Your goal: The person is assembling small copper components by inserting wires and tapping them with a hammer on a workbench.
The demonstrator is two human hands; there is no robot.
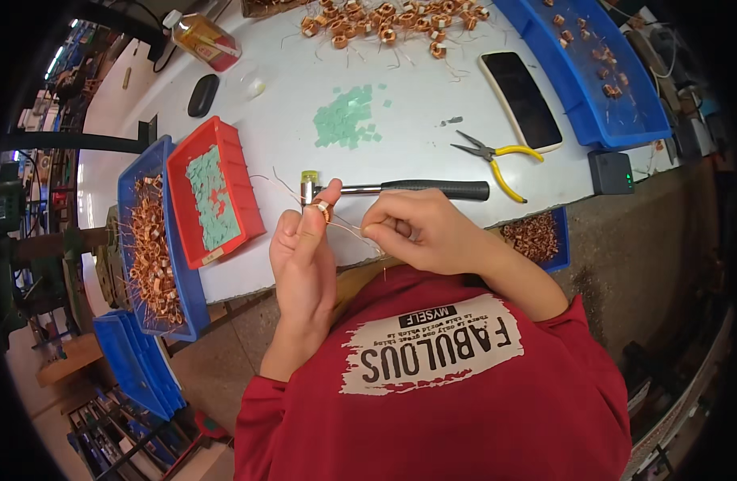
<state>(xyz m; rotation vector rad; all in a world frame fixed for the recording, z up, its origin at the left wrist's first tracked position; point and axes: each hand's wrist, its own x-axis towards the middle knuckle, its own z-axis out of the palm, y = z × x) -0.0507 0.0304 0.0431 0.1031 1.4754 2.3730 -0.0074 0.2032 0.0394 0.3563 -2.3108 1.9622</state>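
Between the thumb and fingers of my left hand (300,256) is a small copper-wound ring coil (323,210), with thin wire ends sticking out to both sides. My right hand (416,228) pinches the wire ends (348,228) that run to the right of the coil. Just beyond my hands lies a hammer (432,189), its black grip pointing right and its head, with a yellow face, partly behind my left fingers. Yellow-handled pliers (496,160) rest on the table with their jaws apart, farther off to the right.
Pale green square pieces (344,118) lie mid-table; more fill a red tray (252,210) at left. Beside it, a blue bin (190,301) holds coils. Loose coils (388,24), a phone (522,100), a bottle (204,40) and a blue tray (577,112) sit farther back.
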